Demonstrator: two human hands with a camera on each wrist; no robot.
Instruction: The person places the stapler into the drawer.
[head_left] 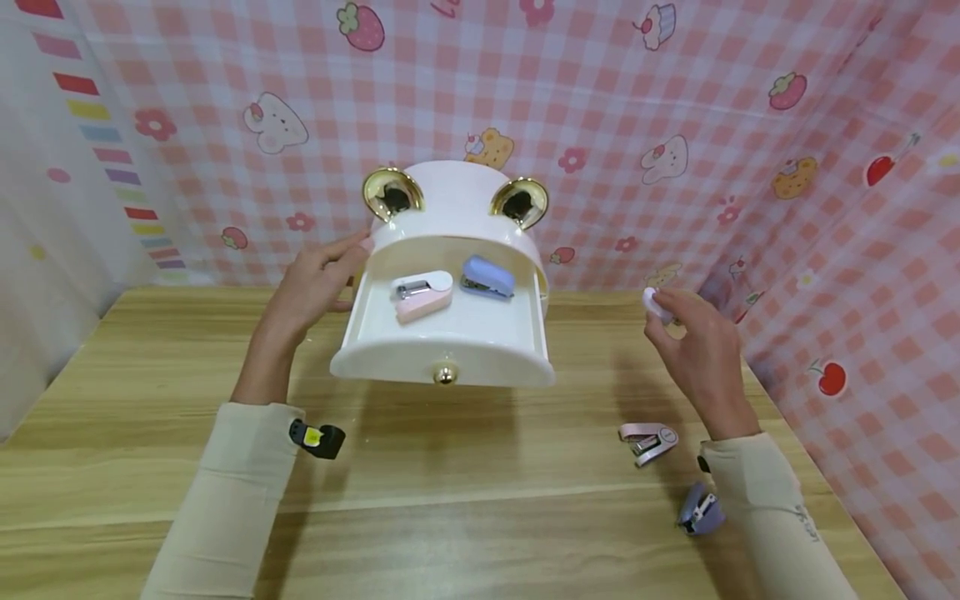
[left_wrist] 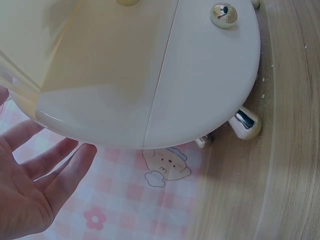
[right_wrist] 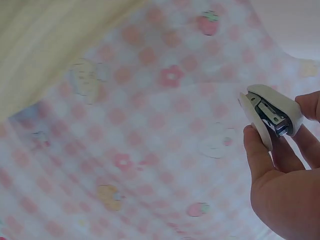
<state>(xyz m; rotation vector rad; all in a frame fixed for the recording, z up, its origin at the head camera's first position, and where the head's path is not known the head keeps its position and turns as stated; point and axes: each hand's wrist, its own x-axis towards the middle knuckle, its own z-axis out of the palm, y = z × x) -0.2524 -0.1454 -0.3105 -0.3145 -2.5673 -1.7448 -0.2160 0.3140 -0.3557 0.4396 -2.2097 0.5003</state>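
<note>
A white rounded drawer box [head_left: 457, 208] with two gold ears stands at the back of the wooden table [head_left: 465, 492]. Its drawer [head_left: 442, 362] is pulled out, with a pink-and-white mini stapler [head_left: 423, 296] and a blue mini stapler [head_left: 487, 277] inside. My left hand [head_left: 318, 279] rests with straight fingers against the box's left side; in the left wrist view the open palm [left_wrist: 35, 190] lies beside the box's underside [left_wrist: 150, 75]. My right hand [head_left: 693, 337] is raised to the right of the drawer and pinches a small white stapler [head_left: 657, 304] [right_wrist: 272, 114] between thumb and fingers.
Two more mini staplers lie on the table near my right forearm: a pink one [head_left: 648, 440] and a purple one [head_left: 701, 510]. Pink checked cloth [head_left: 675, 125] walls the back and right side. The box stands on small gold feet [left_wrist: 245, 122].
</note>
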